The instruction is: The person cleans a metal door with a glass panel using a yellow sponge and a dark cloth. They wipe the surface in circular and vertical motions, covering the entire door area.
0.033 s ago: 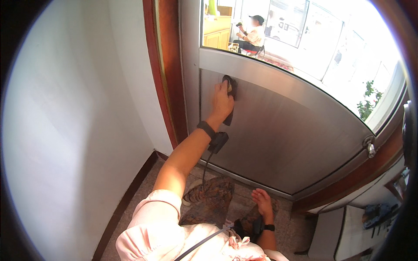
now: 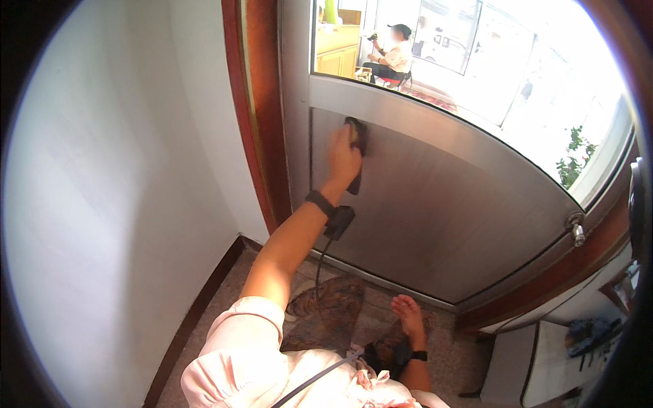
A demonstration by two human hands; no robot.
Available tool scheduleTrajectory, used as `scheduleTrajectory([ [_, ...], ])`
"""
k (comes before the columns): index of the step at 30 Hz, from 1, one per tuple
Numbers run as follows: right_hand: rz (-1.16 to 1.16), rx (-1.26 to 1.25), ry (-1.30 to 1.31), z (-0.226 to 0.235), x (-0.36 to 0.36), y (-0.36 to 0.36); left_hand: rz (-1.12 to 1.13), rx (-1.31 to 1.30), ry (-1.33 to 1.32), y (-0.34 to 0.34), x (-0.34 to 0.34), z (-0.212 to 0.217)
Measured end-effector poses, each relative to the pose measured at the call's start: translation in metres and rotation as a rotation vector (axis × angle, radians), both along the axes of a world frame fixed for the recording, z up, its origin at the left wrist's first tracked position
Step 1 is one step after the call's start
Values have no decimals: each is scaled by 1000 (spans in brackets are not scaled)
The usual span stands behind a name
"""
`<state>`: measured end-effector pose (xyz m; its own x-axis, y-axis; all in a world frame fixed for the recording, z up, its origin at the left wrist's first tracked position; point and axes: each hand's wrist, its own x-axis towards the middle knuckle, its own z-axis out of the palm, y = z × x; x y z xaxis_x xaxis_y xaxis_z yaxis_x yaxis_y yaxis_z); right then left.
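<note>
L hand (image 2: 345, 160): 1 dk item (image 2: 354, 183) at 1 door (image 2: 442, 204) (R hand (image 2: 408, 314) low).

Entryway, perhaps: glazed metal door (image 2: 435, 197)

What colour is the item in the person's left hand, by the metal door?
The item looks mostly black, seen best in the head view.

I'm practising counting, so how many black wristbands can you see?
2: one band behind the left hand, which holds a dark pad at the metal door; another band behind the right hand. The seated person beyond the glass is too small to check for more.
</note>
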<state>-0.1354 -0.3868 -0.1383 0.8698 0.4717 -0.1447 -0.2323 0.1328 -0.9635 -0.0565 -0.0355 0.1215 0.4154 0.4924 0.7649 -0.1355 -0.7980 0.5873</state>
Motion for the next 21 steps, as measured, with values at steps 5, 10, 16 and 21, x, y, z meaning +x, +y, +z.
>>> scheduleTrajectory([
  [5, -35, 2, 60, 10, -4, -3, 110, -35, -322, 34, -13, 14],
  [10, -26, 40, 101, 18, 0, 2, 87, -92, -106, 37, -9, 22],
  [16, -33, 11, 101, 6, 0, 3, 141, -12, -48, 44, 7, 11],
  [21, -20, 16, 81, 21, -3, 8, 146, 66, 52, 56, 6, 9],
])
